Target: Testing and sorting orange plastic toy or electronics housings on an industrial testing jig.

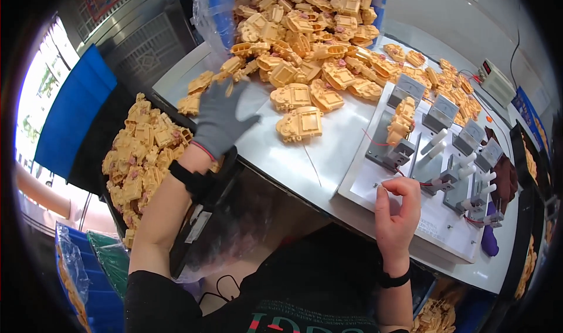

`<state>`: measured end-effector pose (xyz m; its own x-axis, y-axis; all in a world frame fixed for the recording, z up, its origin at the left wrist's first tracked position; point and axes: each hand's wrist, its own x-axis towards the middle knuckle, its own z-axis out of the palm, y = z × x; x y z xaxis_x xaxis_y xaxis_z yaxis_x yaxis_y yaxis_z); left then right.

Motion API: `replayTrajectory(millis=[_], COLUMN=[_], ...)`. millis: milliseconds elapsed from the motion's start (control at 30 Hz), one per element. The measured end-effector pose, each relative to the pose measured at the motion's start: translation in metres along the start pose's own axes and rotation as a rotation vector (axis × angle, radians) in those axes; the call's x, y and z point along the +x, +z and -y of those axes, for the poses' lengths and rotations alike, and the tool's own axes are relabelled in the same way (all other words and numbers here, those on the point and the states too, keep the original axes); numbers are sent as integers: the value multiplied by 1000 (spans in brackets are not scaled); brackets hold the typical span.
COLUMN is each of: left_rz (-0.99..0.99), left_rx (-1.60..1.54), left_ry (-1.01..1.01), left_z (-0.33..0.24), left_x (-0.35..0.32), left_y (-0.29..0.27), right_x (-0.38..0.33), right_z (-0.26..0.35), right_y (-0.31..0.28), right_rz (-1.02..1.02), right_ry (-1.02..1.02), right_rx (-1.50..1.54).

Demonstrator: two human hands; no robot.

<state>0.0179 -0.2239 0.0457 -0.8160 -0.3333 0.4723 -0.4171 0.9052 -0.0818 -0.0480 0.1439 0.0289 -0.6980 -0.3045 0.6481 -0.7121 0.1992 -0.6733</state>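
My left hand (221,119), in a grey glove, reaches over the left part of the table with its fingers spread. Its fingertips are at the near left edge of a heap of yellow plastic housings (296,69); no housing shows in its grip. My right hand (399,213) is bare and curled, thumb and forefinger close together, at the front edge of a white test fixture (366,186). Whether anything small is between those fingers is hidden. One housing (402,121) stands upright in the fixture's leftmost station. Another housing (299,125) lies apart on the table, a thin wire trailing from it.
A blue bin (375,10) at the back spills housings onto the table. At the left, a black bin (108,192) is piled with more. Grey meters (441,111) and white-handled clamps (435,148) line the fixture. A power supply (497,81) stands back right.
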Motion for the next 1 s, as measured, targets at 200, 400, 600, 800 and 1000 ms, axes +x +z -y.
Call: replayTrajectory(millis=[200,400,600,800,1000], left_rz=[644,684,529,580,339], left_rx=[-89,-251,-384,-334,-361], left_ry=[-516,-333,-3,10,249], left_z=[115,47,-20,-91,-122], left_x=[10,11,-14,-13,-17], left_y=[9,-10,7,-17,5], right_x=[2,1,2,1,0], right_z=[3,4,5,2,3], right_y=[5,4,8,5,3], right_rz=[48,30,28,24,16], right_ry=[-78,-60,-87,-99,-89], right_rx=[-9,-39,8,-1,51])
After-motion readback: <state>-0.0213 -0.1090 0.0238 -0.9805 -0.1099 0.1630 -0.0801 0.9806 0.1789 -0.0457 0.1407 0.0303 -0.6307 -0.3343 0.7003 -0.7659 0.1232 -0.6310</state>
